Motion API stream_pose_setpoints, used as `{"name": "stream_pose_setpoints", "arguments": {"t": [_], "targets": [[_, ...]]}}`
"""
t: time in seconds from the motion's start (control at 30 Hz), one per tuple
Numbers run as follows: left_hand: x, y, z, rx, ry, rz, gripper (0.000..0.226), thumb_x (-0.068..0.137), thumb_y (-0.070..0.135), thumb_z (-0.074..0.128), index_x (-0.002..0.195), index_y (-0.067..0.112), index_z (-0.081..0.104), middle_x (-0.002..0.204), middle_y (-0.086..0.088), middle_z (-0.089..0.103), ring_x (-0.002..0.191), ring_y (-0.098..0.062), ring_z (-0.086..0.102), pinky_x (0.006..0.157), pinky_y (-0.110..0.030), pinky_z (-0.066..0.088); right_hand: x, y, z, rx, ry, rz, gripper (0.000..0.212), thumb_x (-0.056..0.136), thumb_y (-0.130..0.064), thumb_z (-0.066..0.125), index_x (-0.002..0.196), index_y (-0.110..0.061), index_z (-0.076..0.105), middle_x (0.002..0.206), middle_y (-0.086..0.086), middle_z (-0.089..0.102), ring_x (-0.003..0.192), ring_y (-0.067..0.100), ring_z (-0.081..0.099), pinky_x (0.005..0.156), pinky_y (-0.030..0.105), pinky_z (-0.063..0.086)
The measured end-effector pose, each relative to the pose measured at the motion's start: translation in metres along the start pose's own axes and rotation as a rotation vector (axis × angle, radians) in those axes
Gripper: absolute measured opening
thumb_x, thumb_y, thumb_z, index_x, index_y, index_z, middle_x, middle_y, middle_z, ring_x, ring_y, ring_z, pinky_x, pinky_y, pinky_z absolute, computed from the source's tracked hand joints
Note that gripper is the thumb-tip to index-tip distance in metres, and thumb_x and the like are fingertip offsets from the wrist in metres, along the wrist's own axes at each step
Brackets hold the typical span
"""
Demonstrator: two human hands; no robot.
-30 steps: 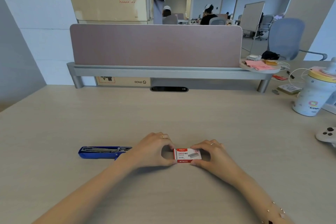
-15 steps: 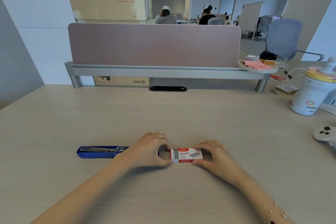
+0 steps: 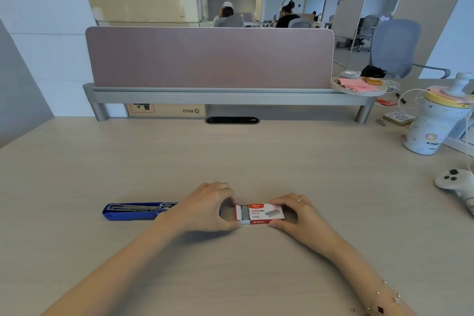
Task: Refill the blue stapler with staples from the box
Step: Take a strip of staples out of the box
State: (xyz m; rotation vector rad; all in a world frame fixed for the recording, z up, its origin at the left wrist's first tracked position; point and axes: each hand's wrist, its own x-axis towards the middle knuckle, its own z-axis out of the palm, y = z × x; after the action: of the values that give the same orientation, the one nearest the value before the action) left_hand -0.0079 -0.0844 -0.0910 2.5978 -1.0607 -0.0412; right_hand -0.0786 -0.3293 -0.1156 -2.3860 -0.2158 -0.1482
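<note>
A small red and white staple box [image 3: 266,213] lies flat on the desk in front of me. My right hand [image 3: 295,210] grips its right end. My left hand [image 3: 207,206] pinches the inner tray at the box's left end, where a short stretch of the tray with grey staples [image 3: 245,212] sticks out. The blue stapler [image 3: 133,211] lies opened flat on the desk to the left, its metal staple channel facing up. Its right end is hidden behind my left wrist.
A white game controller [image 3: 455,183] lies at the desk's right edge, with a white lidded cup [image 3: 433,126] behind it. A grey monitor shelf [image 3: 228,96] with a mauve partition runs across the back. Papers and small items sit at the back right.
The inner tray has slid out of the box's left end, exposing grey staples. Both hands stay on the box; the stapler has not moved.
</note>
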Motion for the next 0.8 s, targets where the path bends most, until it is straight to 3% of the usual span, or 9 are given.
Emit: {"name": "stream_pose_setpoints", "arguments": {"t": [0.1,0.23,0.37,0.57,0.8], "targets": [[-0.003,0.002,-0.005,-0.133,-0.018,0.012,0.031,0.083,0.048,0.061,0.108,0.030,0.055,0.112,0.015,0.056,0.104,0.000,0.046,0.090,-0.021,0.041,0.001,0.000,-0.001,-0.015,-0.007,-0.008,0.035,0.074,-0.039,0.071,0.106,-0.041,0.056,0.107,-0.020,0.058,0.104,0.001,0.043,0.098,0.034,0.038],[0.000,0.003,-0.012,-0.188,-0.019,0.040,0.011,0.090,0.034,0.059,0.097,0.028,0.063,0.108,0.014,0.057,0.106,0.000,0.046,0.093,-0.021,0.041,0.000,0.000,0.000,-0.011,0.006,-0.015,0.035,0.074,-0.038,0.071,0.106,-0.040,0.057,0.106,-0.020,0.058,0.103,0.002,0.044,0.097,0.034,0.039],[0.007,0.004,-0.010,-0.169,-0.018,0.041,0.010,0.089,0.030,0.061,0.092,0.025,0.069,0.112,0.012,0.055,0.106,0.005,0.044,0.090,-0.010,0.033,0.000,0.000,0.000,-0.018,0.003,-0.025,0.035,0.075,-0.038,0.071,0.107,-0.038,0.057,0.105,-0.018,0.059,0.103,0.003,0.045,0.096,0.034,0.039],[0.013,0.008,-0.009,-0.106,-0.021,0.047,0.008,0.087,0.032,0.063,0.091,0.029,0.070,0.115,0.012,0.055,0.107,-0.002,0.046,0.097,-0.026,0.037,0.001,-0.002,0.000,-0.022,0.007,-0.027,0.036,0.074,-0.037,0.072,0.107,-0.036,0.058,0.106,-0.014,0.060,0.102,0.009,0.046,0.095,0.033,0.041],[0.017,0.013,-0.010,-0.069,-0.049,-0.002,0.010,0.086,0.033,0.063,0.089,0.028,0.071,0.116,0.012,0.055,0.107,-0.003,0.046,0.096,-0.027,0.039,0.001,-0.002,0.000,-0.051,0.016,-0.034,0.038,0.074,-0.037,0.072,0.109,-0.032,0.058,0.106,-0.013,0.060,0.101,0.008,0.046,0.095,0.031,0.040]]}}
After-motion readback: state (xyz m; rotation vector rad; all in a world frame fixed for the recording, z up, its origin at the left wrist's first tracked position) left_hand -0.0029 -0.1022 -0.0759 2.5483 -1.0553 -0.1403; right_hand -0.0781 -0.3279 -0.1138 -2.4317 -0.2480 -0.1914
